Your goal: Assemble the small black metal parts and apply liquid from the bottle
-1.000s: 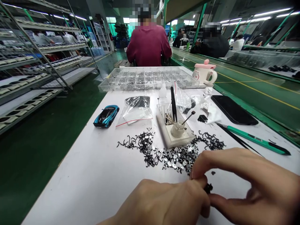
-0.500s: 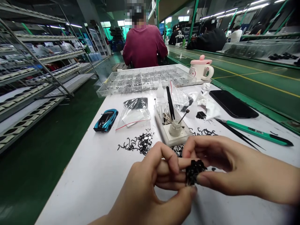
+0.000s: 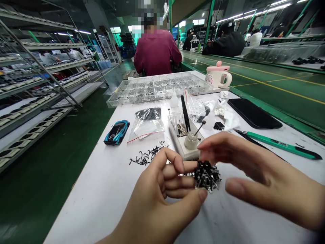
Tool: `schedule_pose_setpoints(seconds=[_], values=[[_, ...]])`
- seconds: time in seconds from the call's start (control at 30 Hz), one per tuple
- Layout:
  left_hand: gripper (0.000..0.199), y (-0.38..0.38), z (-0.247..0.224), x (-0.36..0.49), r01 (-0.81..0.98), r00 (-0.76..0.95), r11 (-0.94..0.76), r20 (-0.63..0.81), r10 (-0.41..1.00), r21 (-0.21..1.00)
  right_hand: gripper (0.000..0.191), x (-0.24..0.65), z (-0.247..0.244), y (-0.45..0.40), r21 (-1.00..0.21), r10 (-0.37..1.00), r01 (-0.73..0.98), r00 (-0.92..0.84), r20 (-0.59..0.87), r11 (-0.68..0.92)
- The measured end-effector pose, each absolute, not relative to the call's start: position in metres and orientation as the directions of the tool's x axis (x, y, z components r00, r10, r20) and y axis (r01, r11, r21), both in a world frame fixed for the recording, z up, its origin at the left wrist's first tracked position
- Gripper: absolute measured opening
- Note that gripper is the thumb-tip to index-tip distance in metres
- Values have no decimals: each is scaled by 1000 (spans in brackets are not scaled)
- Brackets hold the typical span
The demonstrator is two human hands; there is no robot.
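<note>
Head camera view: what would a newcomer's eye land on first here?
The tangled clump of small black-and-silver metal parts stands out first, at the fingers of the left hand, with the right hand just above it. Beyond them, a clear compartment tray lies at the far end of the white table. A blue model car sits on the table's left side.

No lettering seems readable, at least at this sharpness.
</note>
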State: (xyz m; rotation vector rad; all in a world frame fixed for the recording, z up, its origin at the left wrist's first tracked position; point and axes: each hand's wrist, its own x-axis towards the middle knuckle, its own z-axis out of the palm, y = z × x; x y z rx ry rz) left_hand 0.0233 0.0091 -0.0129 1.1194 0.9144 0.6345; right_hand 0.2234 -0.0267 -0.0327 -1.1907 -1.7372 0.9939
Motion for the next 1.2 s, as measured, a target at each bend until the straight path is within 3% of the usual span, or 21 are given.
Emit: schedule_pose_setpoints(seconds=[0.07, 0.13, 0.27, 0.47, 0.63, 0.83, 1.03, 1.2], values=[[39, 12, -16, 21, -11, 481, 332, -287, 829, 943, 57, 224, -35, -29, -726, 891, 518, -239, 385, 452], [40, 13, -17, 20, -21, 476, 323, -275, 836, 946, 58, 220, -35, -30, -597, 833, 599, -253, 492, 534], [37, 11, -15, 22, -6, 518, 302, -255, 816, 953, 45, 207, -29, -29, -508, 781, 649, -225, 583, 566], [36, 8, -6, 23, 46, 534, 340, -311, 786, 939, 39, 205, -27, -29, -449, 759, 681, -247, 603, 578], [32, 9, -10, 21, -28, 587, 377, -290, 756, 926, 35, 215, -36, -32, -439, 768, 670, -323, 553, 599], [24, 10, -10, 21, 33, 583, 314, -273, 765, 949, 36, 215, -38, -32, -434, 768, 662, -364, 527, 611], [20, 7, -14, 22, 2, 575, 331, -272, 772, 944, 31, 212, -42, -28, -351, 714, 666, -405, 571, 658], [21, 5, -18, 21, -32, 568, 359, -278, 774, 933, 26, 207, -43, -28, -368, 708, 657, -374, 599, 658]])
